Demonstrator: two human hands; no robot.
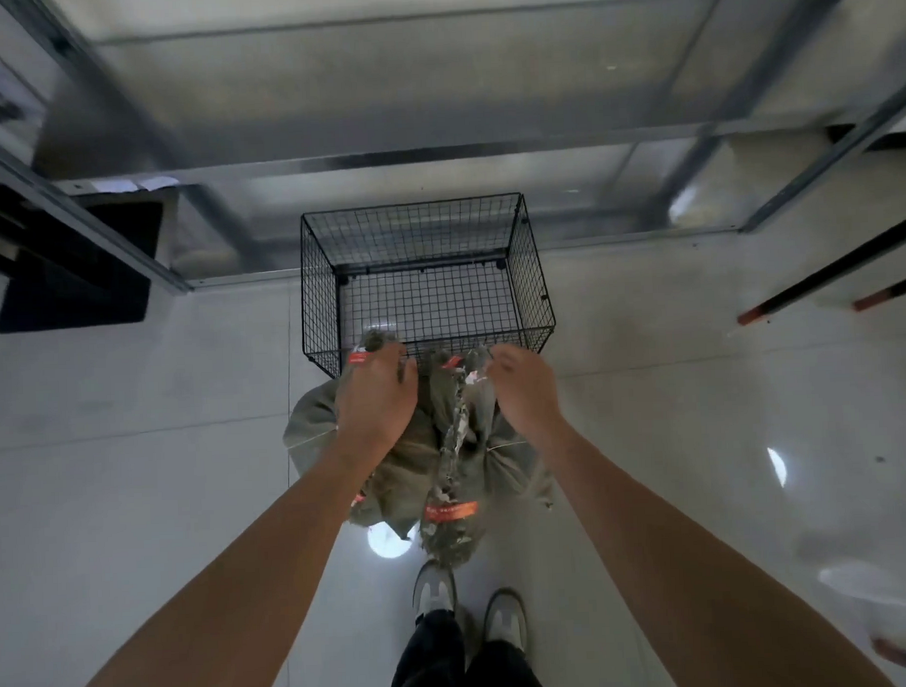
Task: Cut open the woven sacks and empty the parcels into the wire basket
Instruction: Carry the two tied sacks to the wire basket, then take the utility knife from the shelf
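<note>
Centre of frame: the left hand (376, 402) and right hand (525, 389) each had a clenched grip on the bunched top of a grey-green woven sack (434, 462), held against the near rim of the black wire basket (533, 268) on the floor.

Cool, dim indoor light. Round lamp glare spots shine on the glossy floor (137, 483). The shelving (431, 87) at the top is motion-blurred, and wide-angle distortion bends the edges.
</note>
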